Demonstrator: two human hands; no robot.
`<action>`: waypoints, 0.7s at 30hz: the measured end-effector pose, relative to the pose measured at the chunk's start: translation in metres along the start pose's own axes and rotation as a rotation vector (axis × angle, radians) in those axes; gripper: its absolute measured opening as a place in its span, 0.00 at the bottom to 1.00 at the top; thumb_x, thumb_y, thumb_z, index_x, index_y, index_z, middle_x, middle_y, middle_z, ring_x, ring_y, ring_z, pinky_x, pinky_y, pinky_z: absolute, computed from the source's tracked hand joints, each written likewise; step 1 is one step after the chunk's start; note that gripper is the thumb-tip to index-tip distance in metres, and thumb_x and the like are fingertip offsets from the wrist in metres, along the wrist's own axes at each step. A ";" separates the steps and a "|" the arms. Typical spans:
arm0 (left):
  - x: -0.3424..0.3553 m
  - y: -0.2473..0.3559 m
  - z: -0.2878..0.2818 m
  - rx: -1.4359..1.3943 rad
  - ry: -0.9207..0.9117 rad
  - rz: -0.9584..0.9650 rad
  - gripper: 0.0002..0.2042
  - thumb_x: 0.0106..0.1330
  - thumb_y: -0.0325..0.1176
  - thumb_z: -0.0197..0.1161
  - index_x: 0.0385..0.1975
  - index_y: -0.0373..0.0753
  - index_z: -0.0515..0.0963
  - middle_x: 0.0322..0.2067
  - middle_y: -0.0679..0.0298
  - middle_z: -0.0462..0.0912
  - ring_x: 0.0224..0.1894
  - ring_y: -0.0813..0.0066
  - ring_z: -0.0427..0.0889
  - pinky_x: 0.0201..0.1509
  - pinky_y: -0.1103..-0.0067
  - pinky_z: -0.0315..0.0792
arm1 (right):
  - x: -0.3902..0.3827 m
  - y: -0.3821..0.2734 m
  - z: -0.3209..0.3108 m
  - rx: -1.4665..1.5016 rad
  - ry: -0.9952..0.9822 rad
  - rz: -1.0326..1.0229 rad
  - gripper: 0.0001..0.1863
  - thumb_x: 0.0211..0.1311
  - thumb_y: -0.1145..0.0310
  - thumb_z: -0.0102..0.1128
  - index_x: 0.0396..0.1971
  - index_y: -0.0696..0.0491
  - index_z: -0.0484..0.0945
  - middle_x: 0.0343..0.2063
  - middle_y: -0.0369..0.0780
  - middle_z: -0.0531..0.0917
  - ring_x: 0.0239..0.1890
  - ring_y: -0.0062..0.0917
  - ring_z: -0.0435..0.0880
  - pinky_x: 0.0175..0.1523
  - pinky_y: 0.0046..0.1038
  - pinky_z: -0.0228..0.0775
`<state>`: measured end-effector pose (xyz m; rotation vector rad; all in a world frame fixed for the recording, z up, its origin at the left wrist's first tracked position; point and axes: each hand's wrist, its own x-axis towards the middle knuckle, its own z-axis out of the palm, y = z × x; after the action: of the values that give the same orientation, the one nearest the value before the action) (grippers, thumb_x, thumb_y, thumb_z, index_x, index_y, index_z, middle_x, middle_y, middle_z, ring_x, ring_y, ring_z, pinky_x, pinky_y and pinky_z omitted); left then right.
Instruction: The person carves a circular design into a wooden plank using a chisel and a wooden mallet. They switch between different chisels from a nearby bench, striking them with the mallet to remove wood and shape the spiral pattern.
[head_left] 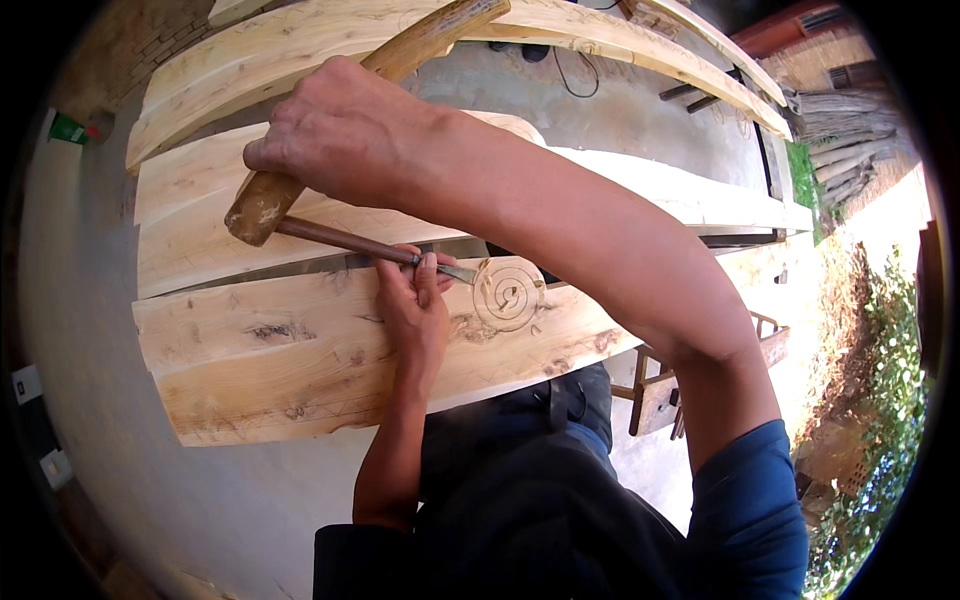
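Observation:
My left hand (412, 290) is closed around the lower part of a chisel (335, 236) with a brown handle. The metal blade tip meets the left edge of a round spiral carving (508, 293) on the nearest pale wood plank (250, 385). My right hand (340, 130) grips a thick wooden mallet (262, 208) above the planks, my forearm crossing over from the right. The mallet's lower end appears at the butt of the chisel handle; whether they touch I cannot tell. Small wood chips lie around the spiral.
More long pale planks (200, 245) lie beyond the nearest one. A wooden tool carrier (655, 400) stands at the right, below the plank's edge. A black cable (580, 92) loops on the concrete floor (630, 120). Gnarled wood (850, 135) and leafy plants (890, 400) are at the far right.

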<state>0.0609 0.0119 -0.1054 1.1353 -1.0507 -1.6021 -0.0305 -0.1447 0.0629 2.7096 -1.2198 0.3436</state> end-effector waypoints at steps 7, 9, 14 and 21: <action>-0.018 0.006 -0.045 -0.184 0.135 0.128 0.10 0.85 0.31 0.56 0.56 0.37 0.65 0.40 0.51 0.87 0.41 0.68 0.91 0.40 0.74 0.91 | -0.170 -0.006 -0.029 0.166 0.015 0.635 0.34 0.51 0.78 0.66 0.63 0.45 0.80 0.44 0.41 0.88 0.46 0.44 0.88 0.50 0.44 0.81; -0.026 0.007 -0.065 -0.106 0.223 0.202 0.11 0.85 0.30 0.55 0.58 0.36 0.65 0.41 0.50 0.86 0.42 0.68 0.91 0.41 0.73 0.92 | -0.255 -0.018 -0.017 0.032 -0.059 0.847 0.35 0.54 0.77 0.71 0.66 0.45 0.80 0.49 0.42 0.89 0.48 0.43 0.89 0.51 0.41 0.83; -0.047 0.017 -0.102 -0.001 0.293 0.198 0.11 0.85 0.30 0.56 0.58 0.35 0.65 0.42 0.48 0.87 0.45 0.66 0.91 0.42 0.74 0.92 | -0.404 -0.089 0.000 -0.098 -0.156 1.194 0.37 0.54 0.73 0.79 0.68 0.45 0.79 0.51 0.42 0.89 0.52 0.42 0.89 0.54 0.41 0.82; -0.046 0.013 -0.094 0.067 0.313 0.235 0.10 0.84 0.30 0.57 0.56 0.33 0.66 0.43 0.47 0.87 0.46 0.64 0.91 0.44 0.75 0.92 | -0.433 -0.135 -0.002 -0.047 -0.129 1.176 0.45 0.61 0.62 0.77 0.76 0.58 0.66 0.72 0.56 0.74 0.72 0.52 0.75 0.75 0.45 0.69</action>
<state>0.1630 0.0388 -0.1039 1.2126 -0.9936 -1.1693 -0.2079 0.2556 -0.0573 1.6697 -2.6658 0.2297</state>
